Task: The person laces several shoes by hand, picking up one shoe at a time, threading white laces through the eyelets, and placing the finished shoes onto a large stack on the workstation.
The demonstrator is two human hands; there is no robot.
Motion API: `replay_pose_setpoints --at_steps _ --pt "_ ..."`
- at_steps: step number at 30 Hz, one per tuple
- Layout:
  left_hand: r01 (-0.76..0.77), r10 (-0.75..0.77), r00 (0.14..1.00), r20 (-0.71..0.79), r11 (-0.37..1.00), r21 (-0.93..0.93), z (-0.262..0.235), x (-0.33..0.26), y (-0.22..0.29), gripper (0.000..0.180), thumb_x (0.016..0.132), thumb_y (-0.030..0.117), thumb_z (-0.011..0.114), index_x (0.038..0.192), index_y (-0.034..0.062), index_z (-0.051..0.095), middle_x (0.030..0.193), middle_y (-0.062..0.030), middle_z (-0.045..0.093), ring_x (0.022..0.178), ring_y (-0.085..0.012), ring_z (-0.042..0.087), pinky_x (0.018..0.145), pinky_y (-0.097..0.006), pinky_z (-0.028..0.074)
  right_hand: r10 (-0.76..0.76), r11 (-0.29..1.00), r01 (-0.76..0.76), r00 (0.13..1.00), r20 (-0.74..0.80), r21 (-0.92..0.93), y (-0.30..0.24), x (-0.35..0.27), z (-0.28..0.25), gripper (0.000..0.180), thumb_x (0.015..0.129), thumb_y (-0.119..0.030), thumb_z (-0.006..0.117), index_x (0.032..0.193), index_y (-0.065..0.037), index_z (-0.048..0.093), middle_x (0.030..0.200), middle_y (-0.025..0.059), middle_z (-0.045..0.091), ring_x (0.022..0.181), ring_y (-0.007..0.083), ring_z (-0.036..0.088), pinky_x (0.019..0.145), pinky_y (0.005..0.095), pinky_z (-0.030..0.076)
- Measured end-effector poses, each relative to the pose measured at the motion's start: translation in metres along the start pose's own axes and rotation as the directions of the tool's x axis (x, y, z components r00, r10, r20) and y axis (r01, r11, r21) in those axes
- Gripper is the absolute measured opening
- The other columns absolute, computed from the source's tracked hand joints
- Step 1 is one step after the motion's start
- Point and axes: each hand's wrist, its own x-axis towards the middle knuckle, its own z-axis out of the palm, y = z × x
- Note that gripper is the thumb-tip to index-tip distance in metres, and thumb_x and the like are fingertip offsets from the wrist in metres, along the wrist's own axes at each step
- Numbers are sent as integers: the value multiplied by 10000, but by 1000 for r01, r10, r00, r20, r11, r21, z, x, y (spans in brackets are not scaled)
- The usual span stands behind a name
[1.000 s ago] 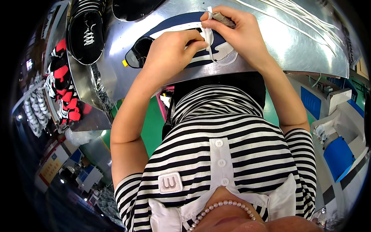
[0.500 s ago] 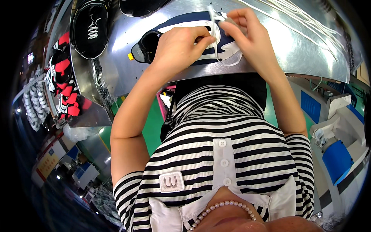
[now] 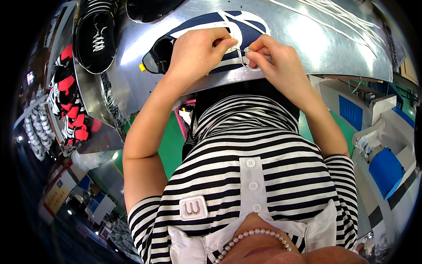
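Observation:
On the metal worktable lies a navy shoe (image 3: 252, 31) with white trim, its toe to the right and its grey-lined heel opening to the left. My left hand (image 3: 198, 50) covers its middle, thumb and forefinger pinched at the white eyelet edge. Close to those fingertips, my right hand (image 3: 279, 57) is closed in a pinch on a white shoelace (image 3: 224, 18). This lace crosses the front of the shoe, and part of it hangs in a loop beside the near edge. My fingers hide some of the eyelets.
Several loose white laces (image 3: 338, 22) lie across the right of the worktable (image 3: 132, 88). A black shoe (image 3: 96, 46) stands at left, with another dark shoe (image 3: 154, 9) at the back. Red, black and white pieces (image 3: 72, 103) hang beyond the left edge. A blue-and-grey machine (image 3: 384, 171) stands right.
My right hand has come down and nearer to my left, bringing the lace toward the eyelet edge. My left hand stays pinched at the shoe. The whole view has shifted slightly.

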Motion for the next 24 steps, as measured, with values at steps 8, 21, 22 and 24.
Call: replay_pose_setpoints --at_steps 8,21,22,24 --pt "32 -38 997 64 995 96 -2 0 4 252 881 352 645 901 113 724 639 -77 644 623 -272 637 613 -373 492 36 999 -36 999 10 -18 -5 -3 -2 123 873 -103 647 877 9 596 685 133 666 614 279 665 590 361 509" --pt "-319 328 942 -67 940 122 5 -23 -6 234 837 78 653 1066 26 662 930 -127 672 808 -331 647 704 -377 510 -65 913 55 998 -13 -405 -7 8 26 164 897 -119 594 944 15 512 734 200 652 731 377 660 644 484 505" --pt "-311 320 946 -57 942 128 1 -27 -7 231 838 77 654 1063 27 661 914 -118 670 786 -327 644 685 -374 509 -120 952 122 992 25 -280 -5 -3 14 154 906 -129 600 956 0 534 756 186 656 759 367 660 667 471 495" --pt "-365 392 915 -98 905 218 -7 -40 -13 226 829 78 678 1050 45 648 814 -84 651 696 -280 630 619 -361 492 -28 967 35 999 31 -251 -26 -20 -21 149 920 -175 618 982 -40 628 768 148 662 714 318 651 645 401 494"
